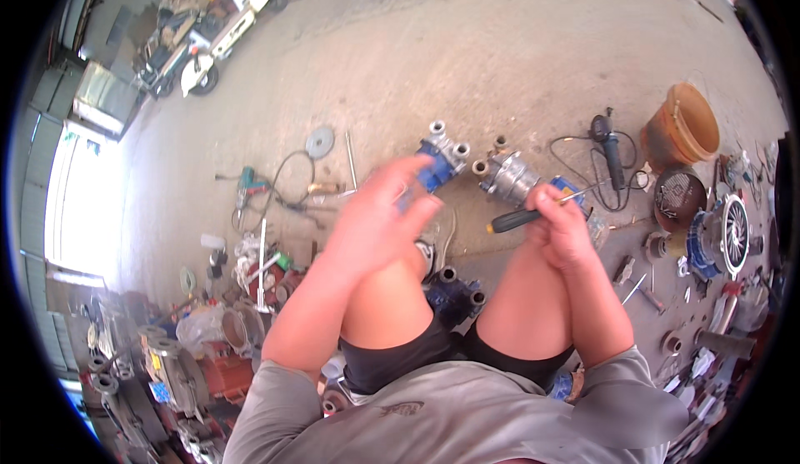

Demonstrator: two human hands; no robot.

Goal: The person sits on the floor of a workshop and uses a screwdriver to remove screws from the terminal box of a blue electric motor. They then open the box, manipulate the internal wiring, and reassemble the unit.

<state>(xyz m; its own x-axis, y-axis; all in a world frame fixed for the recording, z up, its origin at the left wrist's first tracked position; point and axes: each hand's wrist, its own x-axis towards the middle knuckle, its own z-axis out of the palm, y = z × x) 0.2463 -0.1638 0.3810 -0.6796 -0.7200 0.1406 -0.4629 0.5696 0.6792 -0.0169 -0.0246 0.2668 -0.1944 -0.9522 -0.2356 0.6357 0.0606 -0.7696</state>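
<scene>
My right hand (557,229) is closed around a screwdriver (515,220) above my right knee. The tool's black handle with a yellow end points left, and its thin shaft points right. My left hand (392,206), slightly blurred, is raised over my left knee with fingers and thumb apart and nothing seen in it. Just past its fingertips, a blue and silver pump-like part (435,168) with round ports rests on the floor. Beside that lies a bare silver housing (510,177) with similar ports. A dark blue ported unit (454,297) sits between my legs, partly hidden.
At right are a corded black power tool (612,152), an orange bucket (667,135), a round pan (667,206) of small parts and a finned blue wheel (732,235). A green drill (248,182), a grey disc (319,142) and metal parts (171,368) lie left.
</scene>
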